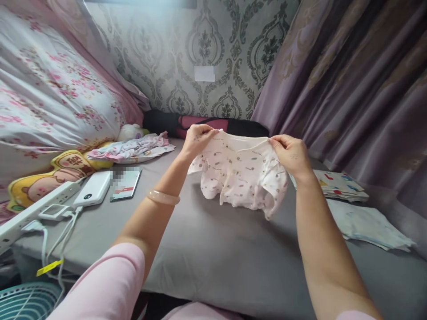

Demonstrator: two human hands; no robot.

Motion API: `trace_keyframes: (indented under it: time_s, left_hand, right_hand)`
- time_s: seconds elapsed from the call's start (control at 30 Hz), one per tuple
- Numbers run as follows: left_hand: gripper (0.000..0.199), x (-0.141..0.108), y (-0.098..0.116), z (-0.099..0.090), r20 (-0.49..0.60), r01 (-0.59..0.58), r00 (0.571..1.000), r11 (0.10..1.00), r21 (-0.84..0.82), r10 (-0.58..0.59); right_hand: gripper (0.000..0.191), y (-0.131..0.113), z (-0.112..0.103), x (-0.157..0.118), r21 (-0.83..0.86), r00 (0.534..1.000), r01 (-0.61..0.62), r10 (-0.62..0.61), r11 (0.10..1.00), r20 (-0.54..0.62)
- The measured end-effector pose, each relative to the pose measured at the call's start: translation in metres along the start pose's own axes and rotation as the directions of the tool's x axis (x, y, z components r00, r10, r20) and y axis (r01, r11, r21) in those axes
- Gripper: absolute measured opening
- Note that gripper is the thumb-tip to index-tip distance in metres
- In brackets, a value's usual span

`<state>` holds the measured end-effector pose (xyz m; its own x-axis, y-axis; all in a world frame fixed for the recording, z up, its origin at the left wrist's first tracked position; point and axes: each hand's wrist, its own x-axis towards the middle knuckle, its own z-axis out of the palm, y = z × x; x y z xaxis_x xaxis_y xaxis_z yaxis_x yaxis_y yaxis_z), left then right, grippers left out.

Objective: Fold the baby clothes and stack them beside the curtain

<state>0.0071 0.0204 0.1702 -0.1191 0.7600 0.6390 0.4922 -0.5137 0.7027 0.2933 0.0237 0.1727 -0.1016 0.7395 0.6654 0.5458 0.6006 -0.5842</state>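
A small pale pink baby shirt (238, 171) with a scattered print hangs in the air over the grey bed sheet (207, 253). My left hand (200, 138) pinches its shoulder near the left end of the neckline. At the opposite shoulder, my right hand (291, 153) grips the fabric between thumb and fingers. The neckline is stretched between both hands, while the lower part droops in loose folds and its hem curls. A sleeve dangles below each hand.
On the right lie folded printed clothes (343, 184) and a folded white cloth (370, 224). Leftward are a crumpled garment (133, 150), a yellow cartoon cushion (63, 173), a white power bank (92, 189), a phone (128, 186) and a power strip (36, 213) with cables. A teal fan (28, 300) stands at lower left.
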Motion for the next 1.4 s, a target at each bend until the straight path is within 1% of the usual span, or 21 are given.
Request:
trace_keyframes:
  time_s: [0.07, 0.13, 0.27, 0.37, 0.5, 0.6, 0.7, 0.8, 0.87, 0.9, 0.93, 0.97, 1.0, 1.07, 1.13, 1.2, 1.27, 1.3, 1.37, 1.4]
  left_hand:
    - [0.023, 0.002, -0.004, -0.001, -0.043, -0.049, 0.998, 0.996, 0.07, 0.052]
    - [0.02, 0.004, -0.005, -0.003, -0.062, -0.108, 0.991, 0.986, 0.129, 0.117]
    - [0.019, 0.003, 0.0, -0.005, -0.097, -0.194, 0.972, 0.961, 0.196, 0.216]
    - [0.021, 0.001, 0.003, -0.004, -0.13, -0.244, 0.95, 0.934, 0.262, 0.284]
    - [0.022, -0.005, 0.008, -0.002, -0.163, -0.29, 0.915, 0.884, 0.368, 0.369]
    - [0.025, -0.014, 0.019, -0.006, -0.204, -0.283, 0.895, 0.859, 0.427, 0.396]
    - [0.024, -0.031, 0.04, -0.02, -0.242, -0.265, 0.883, 0.854, 0.448, 0.401]
    - [0.018, -0.057, 0.068, -0.044, -0.238, -0.283, 0.875, 0.845, 0.455, 0.421]
    - [0.015, -0.079, 0.087, -0.063, -0.251, -0.311, 0.836, 0.798, 0.517, 0.488]
    - [0.017, -0.089, 0.096, -0.072, -0.253, -0.334, 0.803, 0.758, 0.56, 0.54]
    - [0.022, -0.098, 0.104, -0.081, -0.253, -0.341, 0.785, 0.735, 0.586, 0.565]
    - [0.026, -0.106, 0.112, -0.088, -0.237, -0.338, 0.791, 0.726, 0.599, 0.565]
    - [0.029, -0.111, 0.118, -0.094, -0.234, -0.319, 0.805, 0.731, 0.603, 0.545]
    - [0.028, -0.114, 0.124, -0.101, -0.218, -0.287, 0.838, 0.742, 0.605, 0.501]
    - [0.022, -0.107, 0.117, -0.1, -0.162, -0.285, 0.871, 0.746, 0.602, 0.464]
    - [0.022, -0.096, 0.095, -0.093, -0.037, -0.306, 0.916, 0.753, 0.583, 0.4]
    - [0.03, -0.086, 0.059, -0.078, 0.123, -0.293, 0.955, 0.781, 0.552, 0.272]
    - [0.033, -0.083, 0.037, -0.069, 0.183, -0.271, 0.962, 0.8, 0.536, 0.203]
    - [0.035, -0.082, -0.007, -0.047, 0.303, -0.211, 0.952, 0.829, 0.518, 0.053]
    - [0.035, -0.084, -0.028, -0.035, 0.338, -0.166, 0.941, 0.839, 0.518, -0.023]
  right_hand:
    - [0.033, 0.007, 0.0, 0.002, -0.061, 0.998, 0.011, -0.015, 0.998, -0.063]
    - [0.032, 0.01, -0.001, 0.003, -0.104, 0.994, 0.024, -0.035, 0.994, -0.103]
    - [0.033, 0.003, -0.001, 0.0, -0.202, 0.979, 0.046, -0.085, 0.978, -0.185]
    - [0.036, -0.004, 0.0, -0.003, -0.256, 0.971, 0.048, -0.105, 0.965, -0.213]
    - [0.037, -0.008, 0.002, -0.008, -0.308, 0.954, 0.079, -0.161, 0.948, -0.251]
    - [0.035, -0.014, -0.001, -0.016, -0.321, 0.932, 0.135, -0.23, 0.938, -0.28]
    - [0.032, -0.033, -0.012, -0.032, -0.327, 0.92, 0.193, -0.287, 0.925, -0.268]
    - [0.027, -0.063, -0.034, -0.056, -0.32, 0.934, 0.222, -0.295, 0.921, -0.202]
    - [0.021, -0.086, -0.05, -0.072, -0.323, 0.946, 0.218, -0.281, 0.921, -0.163]
    - [0.019, -0.096, -0.058, -0.079, -0.328, 0.949, 0.214, -0.275, 0.92, -0.154]
    - [0.017, -0.106, -0.065, -0.085, -0.333, 0.955, 0.204, -0.262, 0.921, -0.141]
    - [0.016, -0.114, -0.071, -0.089, -0.337, 0.96, 0.186, -0.243, 0.923, -0.137]
    - [0.015, -0.121, -0.076, -0.091, -0.334, 0.966, 0.167, -0.222, 0.928, -0.134]
    - [0.014, -0.126, -0.081, -0.09, -0.296, 0.981, 0.118, -0.157, 0.948, -0.112]
    - [0.015, -0.119, -0.077, -0.084, -0.236, 0.995, 0.069, -0.085, 0.969, -0.058]
    - [0.016, -0.101, -0.065, -0.077, -0.189, 0.999, 0.023, -0.013, 0.982, 0.052]
    - [0.018, -0.072, -0.045, -0.072, -0.167, 0.979, -0.014, 0.047, 0.986, 0.196]
    - [0.019, -0.055, -0.033, -0.071, -0.162, 0.965, -0.023, 0.064, 0.986, 0.256]
    - [0.022, -0.019, -0.008, -0.075, -0.181, 0.928, -0.044, 0.108, 0.982, 0.358]
    - [0.022, -0.003, 0.004, -0.079, -0.208, 0.914, -0.062, 0.139, 0.976, 0.38]
